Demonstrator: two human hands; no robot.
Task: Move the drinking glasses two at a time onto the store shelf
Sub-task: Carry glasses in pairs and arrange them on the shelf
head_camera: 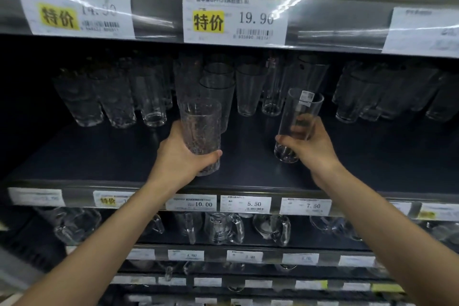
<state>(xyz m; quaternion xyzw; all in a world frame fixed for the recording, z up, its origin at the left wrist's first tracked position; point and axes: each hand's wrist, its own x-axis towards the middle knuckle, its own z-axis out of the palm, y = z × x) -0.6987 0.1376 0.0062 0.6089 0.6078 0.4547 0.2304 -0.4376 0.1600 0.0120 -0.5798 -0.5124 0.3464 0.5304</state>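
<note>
My left hand [182, 156] grips a textured clear drinking glass [201, 123] around its lower half, upright, over the front of the dark store shelf [99, 156]. My right hand [311, 143] holds a tall smooth clear glass [301, 109] with a small sticker near its rim; the glass tilts slightly right. Its base is at or just above the shelf surface; I cannot tell whether it touches. Both glasses sit in front of the rows of glasses at the back.
Several clear glasses [248, 92] stand in rows along the back of the shelf, left [104, 99] and right [372, 97] too. Price tags [244, 204] line the shelf's front edge. An upper shelf edge with large price labels [234, 20] hangs overhead. Glass mugs [223, 228] fill the shelf below.
</note>
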